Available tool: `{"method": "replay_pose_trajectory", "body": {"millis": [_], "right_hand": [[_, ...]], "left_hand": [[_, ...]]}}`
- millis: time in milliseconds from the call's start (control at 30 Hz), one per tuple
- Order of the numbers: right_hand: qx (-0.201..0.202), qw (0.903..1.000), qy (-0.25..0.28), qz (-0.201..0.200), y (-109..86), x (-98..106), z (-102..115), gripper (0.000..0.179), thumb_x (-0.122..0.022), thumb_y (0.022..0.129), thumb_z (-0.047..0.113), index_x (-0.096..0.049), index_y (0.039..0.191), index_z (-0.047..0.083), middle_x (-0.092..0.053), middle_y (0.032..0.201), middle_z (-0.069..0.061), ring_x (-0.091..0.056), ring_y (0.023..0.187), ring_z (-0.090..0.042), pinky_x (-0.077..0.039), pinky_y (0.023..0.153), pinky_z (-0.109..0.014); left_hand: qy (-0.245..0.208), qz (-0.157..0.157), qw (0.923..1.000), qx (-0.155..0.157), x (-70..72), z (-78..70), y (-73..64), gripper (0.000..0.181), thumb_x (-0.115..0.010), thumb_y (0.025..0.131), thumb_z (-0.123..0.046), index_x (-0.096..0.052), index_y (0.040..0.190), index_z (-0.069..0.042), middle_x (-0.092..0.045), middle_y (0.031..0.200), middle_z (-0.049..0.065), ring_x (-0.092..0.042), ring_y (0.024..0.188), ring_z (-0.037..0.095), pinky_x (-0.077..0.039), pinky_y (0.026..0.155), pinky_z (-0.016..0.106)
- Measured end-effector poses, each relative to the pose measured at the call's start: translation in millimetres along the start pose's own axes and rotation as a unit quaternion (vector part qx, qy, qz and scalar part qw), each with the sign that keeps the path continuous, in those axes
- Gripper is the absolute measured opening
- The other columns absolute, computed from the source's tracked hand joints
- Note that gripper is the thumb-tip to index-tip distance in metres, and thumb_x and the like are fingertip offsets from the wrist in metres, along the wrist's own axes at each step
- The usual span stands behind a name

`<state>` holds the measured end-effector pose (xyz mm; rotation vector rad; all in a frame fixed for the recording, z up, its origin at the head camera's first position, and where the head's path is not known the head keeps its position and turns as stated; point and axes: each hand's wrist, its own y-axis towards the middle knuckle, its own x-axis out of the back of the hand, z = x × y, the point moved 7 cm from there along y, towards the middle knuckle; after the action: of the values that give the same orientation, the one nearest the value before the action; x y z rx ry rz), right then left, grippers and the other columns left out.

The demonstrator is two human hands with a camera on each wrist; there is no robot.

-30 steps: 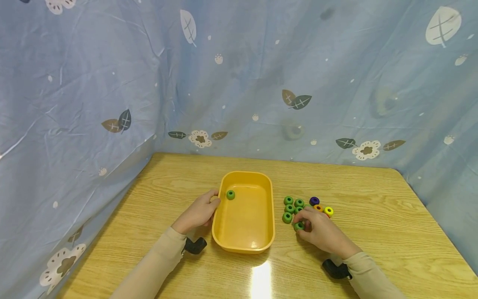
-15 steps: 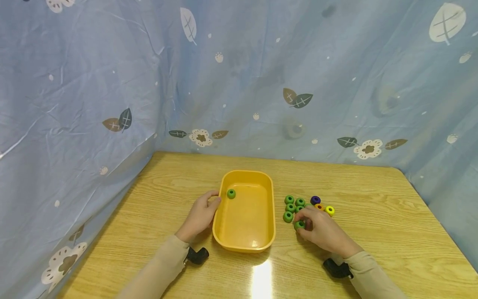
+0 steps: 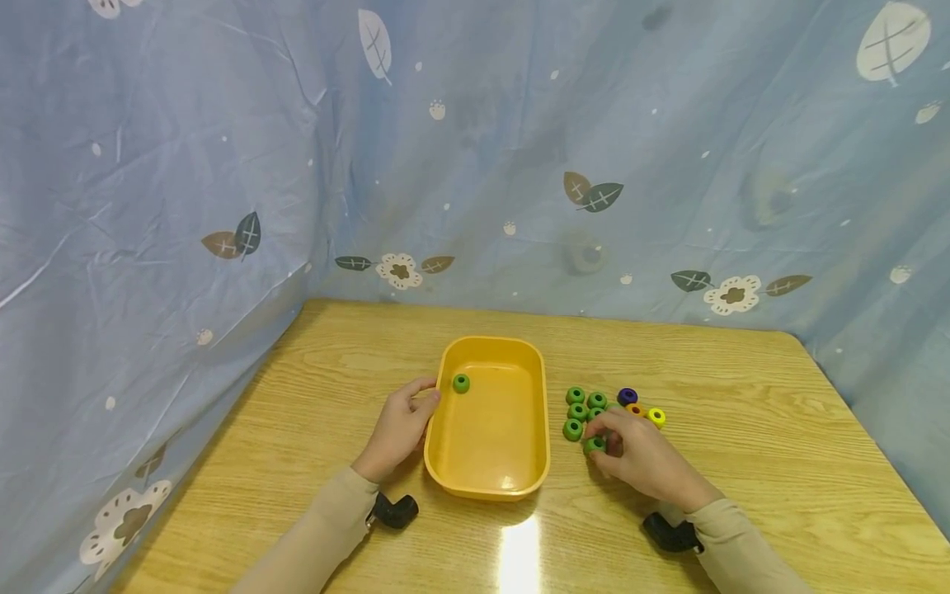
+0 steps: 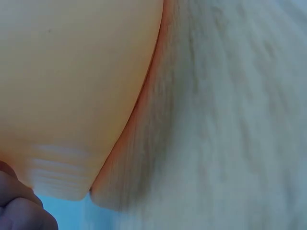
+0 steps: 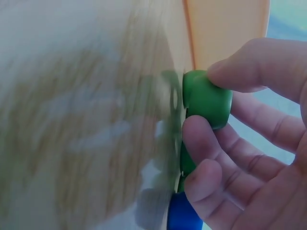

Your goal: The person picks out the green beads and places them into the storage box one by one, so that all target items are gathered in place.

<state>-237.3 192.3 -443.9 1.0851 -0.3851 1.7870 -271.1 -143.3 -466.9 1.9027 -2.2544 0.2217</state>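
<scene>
Barely anything has shifted since a second ago: my right fingers (image 5: 204, 136) pinch one bead (image 5: 213, 103), other beads (image 3: 572, 431) lie just beyond them, and my left fingers (image 3: 416, 388) hold the tray (image 3: 490, 437).

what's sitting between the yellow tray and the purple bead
In the head view, green beads on the table lie between the yellow tray and the purple bead.

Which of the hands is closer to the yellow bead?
Right. The right hand lies close beside the yellow bead, pinching a green bead; the left hand is across the tray, at its left rim.
</scene>
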Motion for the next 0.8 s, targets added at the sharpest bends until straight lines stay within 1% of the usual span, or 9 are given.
{"method": "replay_pose_trajectory", "body": {"millis": [133,233,300,467,567,667,800], "right_hand": [[0.002,0.9998,0.017,-0.003,0.8,3.1,3.3,0.023,-0.081,0.087,0.003,-0.071,0.106,0.013,-0.065,0.095,0.004,-0.051,0.07,-0.001,-0.048,0.06,-0.023],[0.008,0.9995,0.026,-0.015,4.3,6.1,8.7,0.024,-0.081,0.087,0.002,-0.071,0.105,0.013,-0.065,0.095,0.003,-0.053,0.073,-0.001,-0.049,0.061,-0.023],[0.018,0.999,0.028,-0.03,8.5,8.7,13.8,0.024,-0.082,0.087,0.002,-0.071,0.105,0.014,-0.066,0.097,0.004,-0.054,0.074,-0.002,-0.05,0.062,-0.023],[0.044,0.9969,0.027,-0.06,27.0,16.2,32.0,0.024,-0.081,0.088,0.002,-0.071,0.104,0.016,-0.066,0.099,0.005,-0.059,0.076,-0.008,-0.051,0.062,-0.024],[0.042,0.9972,0.034,-0.051,40.6,18.7,44.9,0.022,-0.08,0.091,0.006,-0.07,0.106,0.018,-0.066,0.1,0.006,-0.06,0.078,-0.011,-0.052,0.064,-0.025],[0.036,0.9979,0.044,-0.031,54.9,19.5,57.5,0.019,-0.078,0.094,0.01,-0.07,0.109,0.019,-0.065,0.101,0.006,-0.059,0.08,-0.011,-0.052,0.066,-0.025],[0.04,0.9981,0.045,-0.013,75.6,17.6,71.4,0.019,-0.078,0.094,0.013,-0.07,0.11,0.018,-0.064,0.102,0.005,-0.06,0.081,-0.01,-0.054,0.069,-0.026]], "left_hand": [[-0.001,0.005,1.0,-0.005,0.1,-1.0,-0.5,0.049,-0.052,0.111,-0.027,-0.047,0.152,-0.002,-0.067,0.073,0.015,-0.035,0.038,0.008,-0.036,0.042,0.02],[-0.004,0.003,1.0,-0.004,0.6,-0.7,0.1,0.049,-0.053,0.111,-0.028,-0.047,0.152,-0.002,-0.069,0.075,0.016,-0.035,0.039,0.008,-0.035,0.042,0.02],[-0.005,0.0,1.0,-0.002,1.2,-0.1,0.6,0.048,-0.053,0.111,-0.027,-0.048,0.152,-0.003,-0.07,0.075,0.014,-0.035,0.039,0.009,-0.035,0.041,0.02],[-0.008,0.003,1.0,0.001,0.4,0.2,1.9,0.046,-0.053,0.111,-0.026,-0.05,0.151,-0.005,-0.06,0.061,0.004,-0.033,0.038,0.009,-0.032,0.041,0.02],[-0.014,0.007,0.9999,0.001,-0.6,0.5,1.9,0.046,-0.053,0.111,-0.025,-0.048,0.151,-0.003,-0.054,0.057,0.0,-0.034,0.038,0.009,-0.032,0.041,0.02],[-0.019,0.008,0.9998,0.0,-0.9,1.6,2.2,0.048,-0.053,0.111,-0.025,-0.047,0.152,-0.001,-0.054,0.057,-0.001,-0.035,0.038,0.008,-0.033,0.041,0.02],[-0.025,0.005,0.9997,0.0,-0.5,3.3,2.2,0.049,-0.054,0.111,-0.027,-0.048,0.152,-0.001,-0.054,0.058,-0.001,-0.035,0.039,0.008,-0.033,0.041,0.02]]}}
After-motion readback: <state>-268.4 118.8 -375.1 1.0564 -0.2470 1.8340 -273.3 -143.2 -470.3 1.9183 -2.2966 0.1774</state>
